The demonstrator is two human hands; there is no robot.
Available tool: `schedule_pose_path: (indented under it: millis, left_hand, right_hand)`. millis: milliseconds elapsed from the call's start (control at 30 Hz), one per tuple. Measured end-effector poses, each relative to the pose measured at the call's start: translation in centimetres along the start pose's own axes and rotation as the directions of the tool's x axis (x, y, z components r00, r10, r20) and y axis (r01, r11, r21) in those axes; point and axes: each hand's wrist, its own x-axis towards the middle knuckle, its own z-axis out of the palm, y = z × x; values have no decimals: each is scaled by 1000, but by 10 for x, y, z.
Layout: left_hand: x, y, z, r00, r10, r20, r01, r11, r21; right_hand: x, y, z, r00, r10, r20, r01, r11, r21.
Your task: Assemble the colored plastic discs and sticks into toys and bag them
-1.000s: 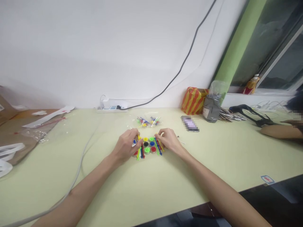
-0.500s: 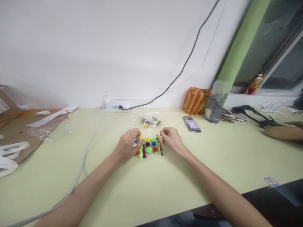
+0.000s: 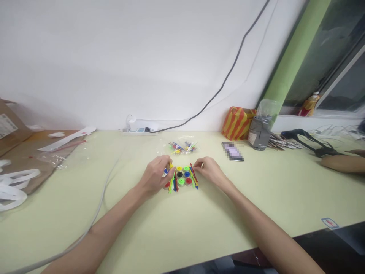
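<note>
Small round plastic spinners (image 3: 181,182) in yellow, green, black, blue and red stand in rows on the table. Thin coloured plastic arrows lie across them in a left bunch (image 3: 175,183) and a right bunch (image 3: 194,178). My left hand (image 3: 156,173) covers part of the left spinners. Its thumb and fingers are closed around the top of a yellow arrow there. At the upper end of the right bunch, my right hand (image 3: 209,169) has its fingertips pinched together against the arrows. Whatever is between them is hidden.
Behind the spinners lies a clear bag of coloured pieces (image 3: 183,147). A phone (image 3: 233,151), a striped bag (image 3: 237,122) and a grey container (image 3: 259,133) stand to the right. A grey cable (image 3: 99,205) crosses my left forearm. Another person's arm (image 3: 342,164) rests at far right.
My right fingertips have come slightly lower and closer to the right bunch of arrows. My left hand stays at the left bunch. The whole view has shifted a little.
</note>
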Motion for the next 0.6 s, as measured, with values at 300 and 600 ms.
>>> schedule_pose_path:
  millis: [300,600]
  left_hand:
    - [0,1,-1,1000,-5,12,5,1000,8]
    - [1,5,8,996,89,1,-89,995,43]
  right_hand:
    - [-2,3,-3,995,-39,93,38,999,11]
    - [-4,-16,-2,988,-145,-48,153,942,299]
